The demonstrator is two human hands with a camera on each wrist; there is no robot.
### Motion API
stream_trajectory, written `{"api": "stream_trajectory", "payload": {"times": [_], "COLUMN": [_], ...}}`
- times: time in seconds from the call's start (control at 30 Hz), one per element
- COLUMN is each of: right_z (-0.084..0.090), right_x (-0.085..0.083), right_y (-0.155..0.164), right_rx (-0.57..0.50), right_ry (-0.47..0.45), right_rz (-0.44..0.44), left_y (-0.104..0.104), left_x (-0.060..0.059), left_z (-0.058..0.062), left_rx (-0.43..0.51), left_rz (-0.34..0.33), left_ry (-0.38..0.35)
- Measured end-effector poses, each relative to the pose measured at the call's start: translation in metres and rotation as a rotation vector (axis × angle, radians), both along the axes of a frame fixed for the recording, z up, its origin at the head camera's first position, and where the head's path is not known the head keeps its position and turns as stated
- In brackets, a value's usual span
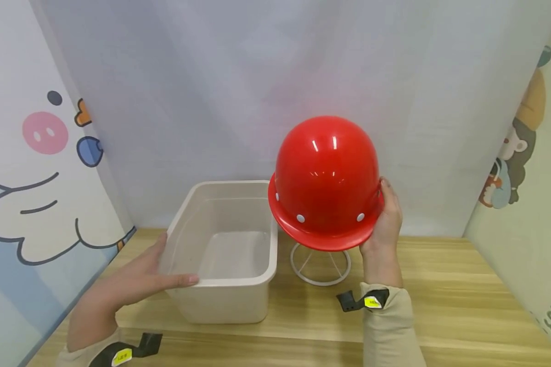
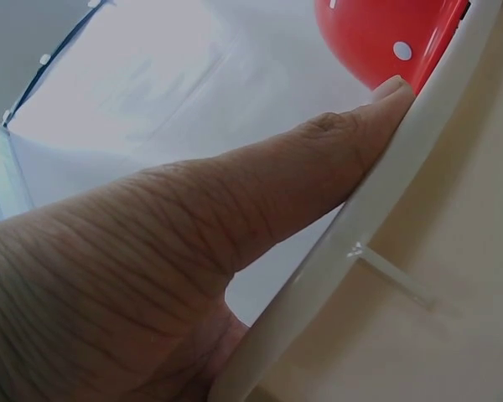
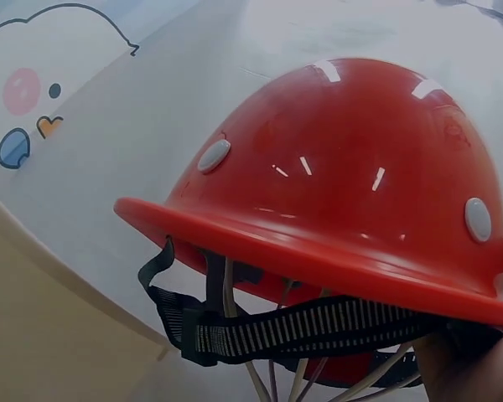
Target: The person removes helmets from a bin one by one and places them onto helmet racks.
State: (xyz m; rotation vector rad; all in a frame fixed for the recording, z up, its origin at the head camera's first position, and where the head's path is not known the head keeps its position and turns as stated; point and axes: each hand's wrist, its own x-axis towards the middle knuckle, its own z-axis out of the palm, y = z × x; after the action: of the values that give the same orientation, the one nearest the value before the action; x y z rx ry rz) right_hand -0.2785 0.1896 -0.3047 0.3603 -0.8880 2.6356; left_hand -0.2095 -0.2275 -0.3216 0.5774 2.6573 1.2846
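Up in my right hand (image 1: 385,219), I'm gripping the red helmet (image 1: 328,183)! Well apart, my left hand (image 1: 140,275) touches the bin (image 1: 225,303).

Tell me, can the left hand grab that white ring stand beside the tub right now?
Probably not as things stand: the left hand touches the far side of the tub, so the tub is in the way. The red helmet also hides the top of the white ring stand.

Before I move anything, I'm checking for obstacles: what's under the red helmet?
Beneath the helmet, a black strap and pale rods show, plus a white ring on the table. The helmet hides the rods' tops.
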Motion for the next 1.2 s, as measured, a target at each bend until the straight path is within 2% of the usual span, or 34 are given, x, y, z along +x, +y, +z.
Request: {"api": "stream_trajectory", "payload": {"times": [0.13, 0.37, 0.47, 0.7, 0.97, 1.2], "right_z": [0.0, -0.007, -0.009, -0.011, -0.013, -0.011], "right_x": [0.001, -0.003, -0.004, -0.001, 0.003, 0.007], "right_y": [0.003, 0.009, 0.009, 0.009, 0.007, 0.008], "right_rx": [0.081, 0.246, 0.28, 0.328, 0.367, 0.429], "right_ry": [-0.007, -0.164, -0.212, -0.225, -0.243, -0.235], "right_rz": [0.003, -0.16, -0.204, -0.24, -0.254, -0.271], "left_y": [0.0, 0.002, 0.002, 0.001, 0.001, 0.0], "left_x": [0.001, 0.003, 0.003, 0.0, 0.0, -0.001], "left_z": [0.001, 0.002, 0.002, 0.0, -0.003, -0.001], "left_rx": [0.004, 0.004, 0.009, 0.018, 0.009, 0.022], "left_rz": [-0.002, 0.013, 0.014, -0.005, 0.008, 0.006], "left_ry": [-0.001, -0.016, -0.021, -0.006, -0.02, -0.021]}}
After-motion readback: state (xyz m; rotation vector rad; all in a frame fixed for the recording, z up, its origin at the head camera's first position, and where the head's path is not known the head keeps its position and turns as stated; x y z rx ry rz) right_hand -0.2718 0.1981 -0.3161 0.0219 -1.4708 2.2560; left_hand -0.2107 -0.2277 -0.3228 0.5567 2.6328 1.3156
